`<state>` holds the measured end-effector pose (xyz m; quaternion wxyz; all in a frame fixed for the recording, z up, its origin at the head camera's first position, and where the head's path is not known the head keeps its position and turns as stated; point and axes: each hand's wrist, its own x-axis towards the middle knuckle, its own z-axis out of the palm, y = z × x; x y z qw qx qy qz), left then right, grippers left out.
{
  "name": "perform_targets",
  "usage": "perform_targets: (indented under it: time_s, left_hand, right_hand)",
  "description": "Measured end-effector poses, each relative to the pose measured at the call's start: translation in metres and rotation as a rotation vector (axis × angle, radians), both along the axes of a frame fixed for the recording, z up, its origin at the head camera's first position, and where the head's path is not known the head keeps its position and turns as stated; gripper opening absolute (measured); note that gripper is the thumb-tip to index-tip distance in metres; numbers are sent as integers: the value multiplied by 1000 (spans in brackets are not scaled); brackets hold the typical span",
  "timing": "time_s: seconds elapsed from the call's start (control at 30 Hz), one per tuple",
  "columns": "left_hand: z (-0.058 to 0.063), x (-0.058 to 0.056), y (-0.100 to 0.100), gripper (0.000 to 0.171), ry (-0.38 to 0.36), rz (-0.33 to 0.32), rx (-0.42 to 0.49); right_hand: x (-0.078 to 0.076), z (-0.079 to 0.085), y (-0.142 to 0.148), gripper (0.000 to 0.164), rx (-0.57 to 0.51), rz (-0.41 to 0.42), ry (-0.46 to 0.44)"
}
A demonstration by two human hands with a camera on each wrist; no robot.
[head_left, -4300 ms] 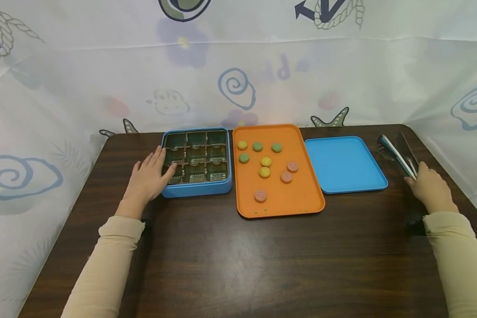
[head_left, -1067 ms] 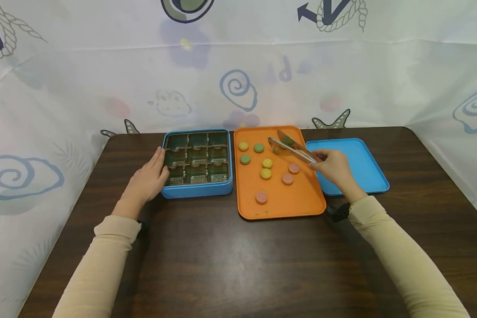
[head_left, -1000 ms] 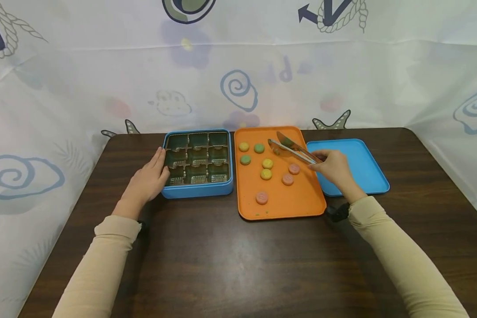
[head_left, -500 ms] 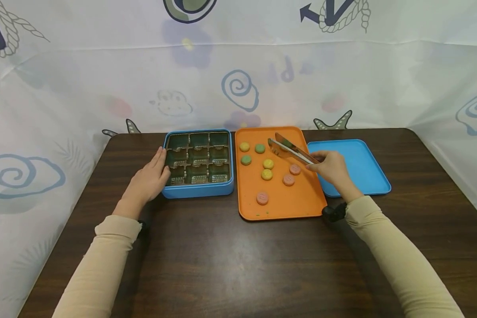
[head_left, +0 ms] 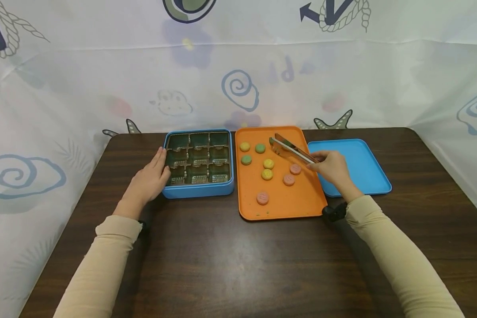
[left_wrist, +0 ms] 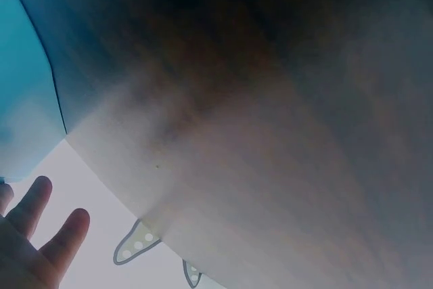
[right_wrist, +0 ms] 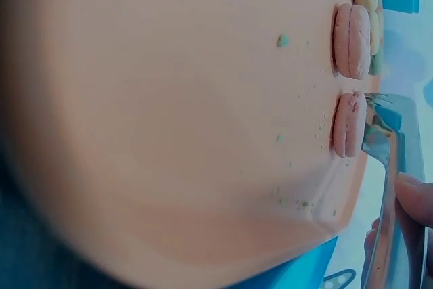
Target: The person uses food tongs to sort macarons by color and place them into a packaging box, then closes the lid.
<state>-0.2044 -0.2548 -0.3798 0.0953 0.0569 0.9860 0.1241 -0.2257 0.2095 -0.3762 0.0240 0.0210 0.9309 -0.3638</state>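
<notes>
My left hand [head_left: 145, 181] rests with straight fingers along the left side of the blue box [head_left: 196, 191], whose clear insert [head_left: 196, 155] has several square compartments. My right hand [head_left: 334, 170] pinches metal serving tongs [head_left: 298, 153], one side a flat blade, the other fork-like. Their tips are over the far right of the orange tray [head_left: 278, 207], around a green macaron that is mostly hidden. Also on the tray lie yellow macarons [head_left: 267, 174], green macarons [head_left: 260, 148] and pink macarons [head_left: 288, 179]. In the right wrist view, the fork side [right_wrist: 376, 141] shows behind a pink macaron [right_wrist: 348, 125].
A blue tray [head_left: 363, 168] lies right of the orange tray, partly under my right hand. The dark wooden table [head_left: 238, 260] extends in front. A printed white sheet [head_left: 238, 57] hangs behind. Green crumbs [right_wrist: 283, 40] dot the orange tray.
My right hand has brought the tongs from the table's right edge to the orange tray. Lately the tongs' two sides have come closer together at the green macaron. My left hand stays at the box.
</notes>
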Motion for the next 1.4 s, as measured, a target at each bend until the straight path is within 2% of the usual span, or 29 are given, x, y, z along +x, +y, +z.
perform_targets:
  time_s: [0.3, 0.67, 1.0, 1.27, 1.4]
  left_hand:
    - [2, -1, 1, 63, -2, -2, -1]
    - [5, -2, 2, 63, -7, -2, 11]
    - [3, -3, 2, 63, -10, -6, 13]
    - [2, -1, 1, 63, -21, 1, 16]
    - [1, 0, 1, 63, -25, 5, 21]
  right_hand:
    - [-2, 1, 3, 39, -22, -9, 16]
    - [-7, 19, -7, 44, -73, -12, 26]
    - [-12, 40, -43, 42, -134, -23, 22]
    - [-13, 50, -77, 39, -188, 41, 30]
    - [-13, 49, -92, 39, -216, 77, 32]
